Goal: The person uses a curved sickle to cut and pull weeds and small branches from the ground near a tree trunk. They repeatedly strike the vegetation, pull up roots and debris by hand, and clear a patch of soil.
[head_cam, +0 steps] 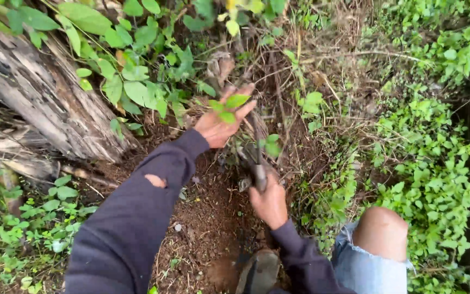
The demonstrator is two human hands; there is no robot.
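A big weathered tree trunk slants across the upper left, its grey bark cracked and furrowed. Leafy green ground cover fills the right side and the lower left corner. Between them lies a patch of bare brown soil, strewn with dry stems and roots. The person crouches over it, a bare knee showing through torn pale jeans at lower right and a shoe toe at the bottom edge.

The left hand, in a dark sleeve with a small hole, reaches forward to a small leafy plant; its fingers are spread fairly wide around the stem, the leaves lying over the palm, so whether they grip it cannot be told. The right hand sits lower, fingers wrapped tight around the handle of a dark metal digging tool. The tool's blade points up from the fist into the soil just below the plant, close under the left hand's fingers.
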